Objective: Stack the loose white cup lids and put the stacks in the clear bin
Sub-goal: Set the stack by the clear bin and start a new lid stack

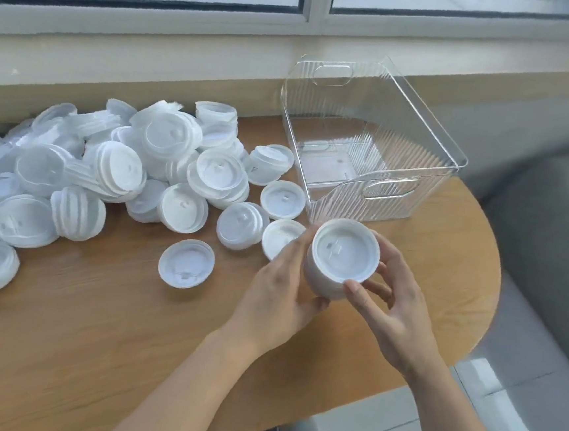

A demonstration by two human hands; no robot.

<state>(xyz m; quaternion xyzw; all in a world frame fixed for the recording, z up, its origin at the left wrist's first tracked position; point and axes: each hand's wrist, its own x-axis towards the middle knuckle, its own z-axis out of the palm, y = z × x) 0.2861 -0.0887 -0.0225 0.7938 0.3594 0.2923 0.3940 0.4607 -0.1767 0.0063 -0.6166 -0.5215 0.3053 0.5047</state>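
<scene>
A short stack of white cup lids is held above the wooden table, just in front of the clear bin. My left hand grips the stack's left side from below. My right hand holds its right side, thumb on the near rim. The bin stands open at the table's far right and looks empty. A big heap of loose white lids covers the table's left and middle. Single lids lie near my hands.
A window sill and window run along the back edge of the table. The table's rounded right edge drops off to a grey floor and a grey seat. Bare wood lies in front of the heap.
</scene>
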